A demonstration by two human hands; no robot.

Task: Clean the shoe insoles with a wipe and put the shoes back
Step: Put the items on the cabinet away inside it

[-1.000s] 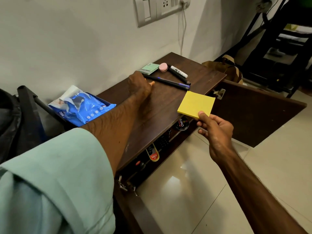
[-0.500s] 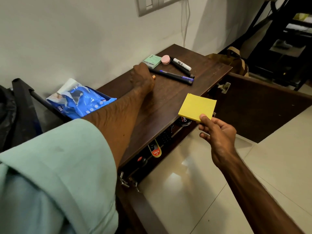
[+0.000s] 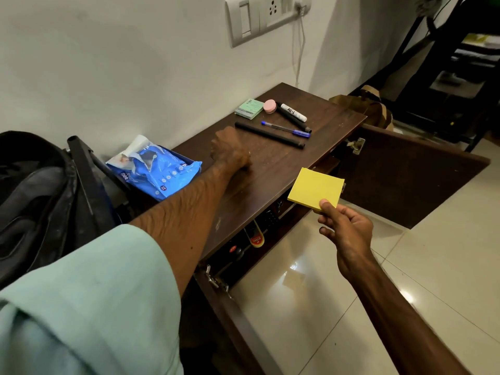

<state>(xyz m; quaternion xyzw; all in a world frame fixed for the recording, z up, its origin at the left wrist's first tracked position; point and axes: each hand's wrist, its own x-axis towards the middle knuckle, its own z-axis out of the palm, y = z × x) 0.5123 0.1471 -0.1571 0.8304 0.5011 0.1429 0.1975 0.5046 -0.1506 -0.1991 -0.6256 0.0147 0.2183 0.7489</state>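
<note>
Here, the left hand [image 3: 230, 151]: it rests as a fist on the top of a dark brown wooden cabinet [image 3: 284, 163], with the back of the hand up. The fingers are curled under, and I cannot tell if they hold something.
Right hand [image 3: 349, 228]: the thumb on top and the fingers below pinch the near corner of a square yellow pad of sticky notes [image 3: 315, 189]. The pad is held flat in the air over the cabinet's front edge.
Wipes: a blue plastic pack of wet wipes [image 3: 154, 171], crinkled and shiny, lies left of the left fingers, just beside the forearm, at the end of the cabinet top.
Beyond the left fingers: a long black stick [image 3: 269, 136], a blue pen [image 3: 286, 129], a black marker with a white label [image 3: 293, 115], a round pink cap [image 3: 269, 106] and a small pale green box [image 3: 249, 109] lie near the wall.
Surface: the top is matte with fine scratches. An open cabinet door [image 3: 405, 174] stands to the right of the right fingers. Below the pad, shoe polish tins [image 3: 257, 240] show on the inner shelf.
Room: on the white wall are a grey switch plate [image 3: 259, 20] and a hanging white cable [image 3: 299, 58]. Glossy cream floor tiles [image 3: 311, 307] lie under the right forearm. A black bag [image 3: 32, 190] sits far left, and a pale green sleeve [image 3: 81, 307] covers the upper left arm.
</note>
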